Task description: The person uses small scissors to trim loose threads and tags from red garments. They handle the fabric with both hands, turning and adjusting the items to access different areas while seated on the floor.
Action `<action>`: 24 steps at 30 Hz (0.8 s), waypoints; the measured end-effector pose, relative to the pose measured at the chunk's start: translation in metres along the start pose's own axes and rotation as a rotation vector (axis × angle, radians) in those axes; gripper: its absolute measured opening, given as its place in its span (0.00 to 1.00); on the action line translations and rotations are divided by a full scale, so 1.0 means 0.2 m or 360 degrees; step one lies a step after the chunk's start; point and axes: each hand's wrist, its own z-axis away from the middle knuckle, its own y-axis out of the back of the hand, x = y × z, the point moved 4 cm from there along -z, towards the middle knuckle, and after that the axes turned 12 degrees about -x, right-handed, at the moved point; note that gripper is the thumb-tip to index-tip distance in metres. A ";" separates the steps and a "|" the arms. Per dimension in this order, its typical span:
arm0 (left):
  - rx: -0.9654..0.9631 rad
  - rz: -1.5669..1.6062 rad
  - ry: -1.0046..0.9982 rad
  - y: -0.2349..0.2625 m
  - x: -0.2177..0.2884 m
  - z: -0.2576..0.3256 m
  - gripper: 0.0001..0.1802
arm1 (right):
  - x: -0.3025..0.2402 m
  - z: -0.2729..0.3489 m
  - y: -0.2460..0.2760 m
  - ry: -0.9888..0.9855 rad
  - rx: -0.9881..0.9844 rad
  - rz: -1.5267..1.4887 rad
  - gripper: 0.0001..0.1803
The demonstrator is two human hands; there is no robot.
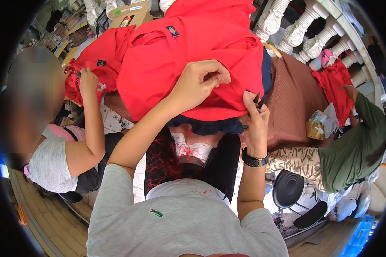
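A red garment (158, 73) with a small dark label lies spread in front of me on a pile of cloth. My left hand (201, 81) is closed over it, thumb and forefinger pinching the red fabric; the exact pinch point is partly hidden. At the garment's right edge, my right hand (256, 118) grips small dark thread snips (258, 101), their blades pointing up beside the thumb. Dark navy cloth (206, 125) shows beneath the red one. Loose red threads (188, 150) are scattered over my lap.
At left, a co-worker's hand (88, 81) works on another red garment (111, 47). A person in a green top (351, 145) handles red cloth (334, 90) at right. White balusters (298, 32), a brown cover (289, 98), a cardboard box (131, 15) and a black stool (288, 188) stand around.
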 end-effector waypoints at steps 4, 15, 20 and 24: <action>-0.0017 0.0557 -0.0221 -0.05 -0.01 -0.05 0.10 | 0.03 -0.02 -0.03 -0.0026 -0.0058 -0.0040 0.05; 0.0100 -0.0925 -0.0137 -0.04 0.08 0.07 0.08 | -0.11 0.04 -0.06 0.0131 0.0075 0.0236 0.07; 0.0119 -0.0546 -0.0062 -0.01 0.10 0.07 0.07 | -0.12 0.06 -0.07 0.0139 0.0075 0.0347 0.09; -0.0010 0.0178 -0.0006 0.00 0.00 0.02 0.11 | -0.12 0.06 -0.07 0.0118 0.0065 0.0339 0.09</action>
